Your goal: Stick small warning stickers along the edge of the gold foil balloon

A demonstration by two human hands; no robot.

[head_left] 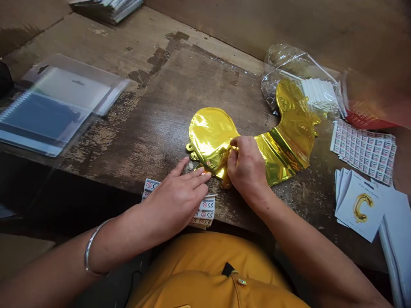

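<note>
A flat gold foil balloon, curved like a letter C, lies on the worn wooden table in front of me. My right hand is closed in a pinch on the balloon's crumpled middle part. With fingers stretched out, my left hand rests at the balloon's lower left edge, fingertips touching the foil near a small printed mark. Under that hand lie sheets of white CE stickers at the table's front edge, partly covered by it.
Clear plastic sleeves lie at the left. Paper stacks stand at the back. On the right are a clear bag with white sticks, a red basket, printed label sheets and cards with a C balloon picture.
</note>
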